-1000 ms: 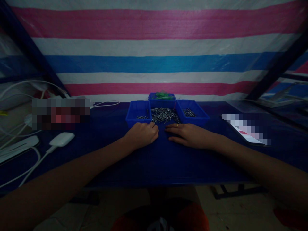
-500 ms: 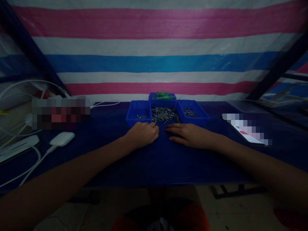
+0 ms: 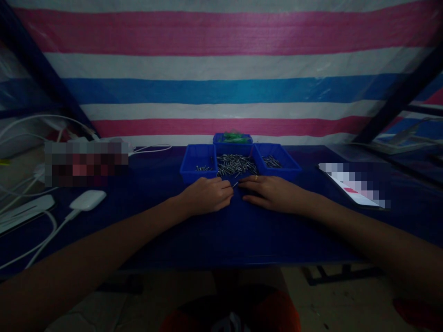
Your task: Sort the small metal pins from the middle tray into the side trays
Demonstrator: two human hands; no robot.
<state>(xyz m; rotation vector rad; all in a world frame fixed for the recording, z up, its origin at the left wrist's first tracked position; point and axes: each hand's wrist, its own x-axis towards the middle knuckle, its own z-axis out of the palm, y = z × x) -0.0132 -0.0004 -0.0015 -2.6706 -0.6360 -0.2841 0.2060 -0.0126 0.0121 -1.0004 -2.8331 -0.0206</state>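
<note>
At the front of the pile, my left hand (image 3: 212,196) is closed, its fingers curled and pressed together. A thin metal pin (image 3: 235,184) pokes out at its fingertips, toward my right hand. Palm down on the table, my right hand (image 3: 273,193) has its fingers stretched out and a ring on one of them; its fingertips are close to the pin's other end. Just beyond both hands lies a loose pile of small shiny metal pins (image 3: 237,164). Whether they are screws or rivets is too small to tell.
Blue bins flank the pile: a left bin (image 3: 187,161) and a right bin (image 3: 290,161), each with some pins. Behind stands a back bin (image 3: 232,146) with green pieces (image 3: 235,137). A phone (image 3: 349,186) lies right; a white charger (image 3: 88,200) and cables lie left on the blue table (image 3: 221,240).
My left hand has shifted slightly right, and a metal pin now shows at its fingertips. My right hand has stayed nearly in place.
</note>
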